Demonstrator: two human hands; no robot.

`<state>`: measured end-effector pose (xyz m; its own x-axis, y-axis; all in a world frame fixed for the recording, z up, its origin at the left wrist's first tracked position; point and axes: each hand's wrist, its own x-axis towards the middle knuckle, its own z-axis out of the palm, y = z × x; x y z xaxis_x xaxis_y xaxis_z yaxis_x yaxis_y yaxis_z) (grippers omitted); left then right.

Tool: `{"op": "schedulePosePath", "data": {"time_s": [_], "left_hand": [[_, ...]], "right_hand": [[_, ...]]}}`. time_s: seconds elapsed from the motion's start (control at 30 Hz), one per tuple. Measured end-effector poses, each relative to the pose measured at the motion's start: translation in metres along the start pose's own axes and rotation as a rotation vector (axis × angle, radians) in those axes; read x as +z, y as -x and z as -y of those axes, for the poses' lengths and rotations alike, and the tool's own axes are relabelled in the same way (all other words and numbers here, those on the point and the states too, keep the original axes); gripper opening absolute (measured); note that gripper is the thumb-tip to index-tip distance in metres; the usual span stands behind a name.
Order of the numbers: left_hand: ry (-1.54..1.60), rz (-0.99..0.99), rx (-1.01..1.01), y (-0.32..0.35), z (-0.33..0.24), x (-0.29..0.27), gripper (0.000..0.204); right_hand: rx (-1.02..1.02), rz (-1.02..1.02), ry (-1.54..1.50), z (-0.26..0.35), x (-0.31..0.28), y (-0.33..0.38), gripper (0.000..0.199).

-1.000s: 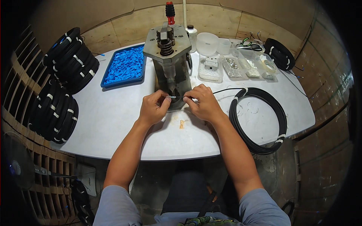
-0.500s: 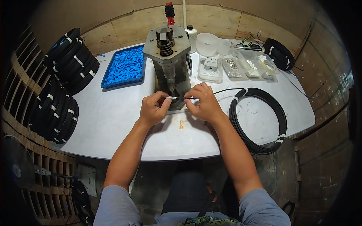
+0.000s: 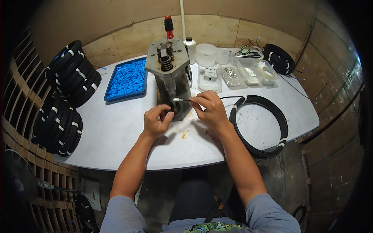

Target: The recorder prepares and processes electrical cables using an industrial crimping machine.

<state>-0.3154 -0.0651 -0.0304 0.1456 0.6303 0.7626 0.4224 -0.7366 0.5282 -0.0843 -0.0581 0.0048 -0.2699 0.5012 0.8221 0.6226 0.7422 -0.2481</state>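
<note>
Cable (image 3: 186, 100): black and thin, held mid-air in front of the press, its pale tip (image 3: 176, 99) pointing left; whether the tip touched metal could not be told.
Right hand (image 3: 210, 106): thumb and fingertips were pinched together on the cable, a little right of the tip.
Left hand (image 3: 156, 121): thumb and forefinger stood slightly parted, with nothing seen between them, near the tip but apart from it.
Press (image 3: 167, 77): upright grey metal, standing on the white table (image 3: 116, 136), with a red and black grip (image 3: 168, 26) at its top.
Coil (image 3: 257, 153): a black ring bound with white bands lay on the right; a strand ran from it to the right hand.
Tray (image 3: 124, 97): blue, left of the press, full of small blue pieces (image 3: 126, 79).
Slip risk: the tip might have turned or drifted out of line, since one pinch alone held it and the stiff coil could have tugged it right.
Finger risk: with the left hand so near the press, any early stroke could have caught a fingertip.
</note>
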Motion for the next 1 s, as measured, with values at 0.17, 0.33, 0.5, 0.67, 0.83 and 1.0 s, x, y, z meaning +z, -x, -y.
{"op": "schedulePosePath", "data": {"time_s": [0.17, 0.33, 0.5, 0.67, 0.83, 1.0], "left_hand": [[-0.043, -0.026, 0.068, 0.001, -0.004, 0.003, 0.009], [-0.093, -0.012, 0.147, -0.003, -0.013, 0.006, 0.012], [-0.116, 0.057, 0.211, -0.006, -0.03, 0.014, 0.014], [0.073, 0.184, 0.119, -0.022, -0.064, 0.047, 0.013], [0.263, 0.033, 0.087, -0.079, -0.111, 0.093, 0.008], [0.38, -0.082, -0.001, -0.135, -0.123, 0.142, 0.013]], "right_hand": [[0.226, -0.278, -0.178, 0.016, -0.037, -0.01, 0.016], [0.513, -0.437, -0.58, 0.003, -0.071, -0.006, 0.017], [0.69, -0.403, -0.689, -0.007, -0.108, -0.011, 0.026], [0.705, -0.38, -0.767, -0.028, -0.127, -0.017, 0.026], [0.682, -0.3, -0.796, -0.037, -0.127, -0.032, 0.026], [0.6, -0.29, -0.831, -0.056, -0.124, -0.047, 0.019]]}}
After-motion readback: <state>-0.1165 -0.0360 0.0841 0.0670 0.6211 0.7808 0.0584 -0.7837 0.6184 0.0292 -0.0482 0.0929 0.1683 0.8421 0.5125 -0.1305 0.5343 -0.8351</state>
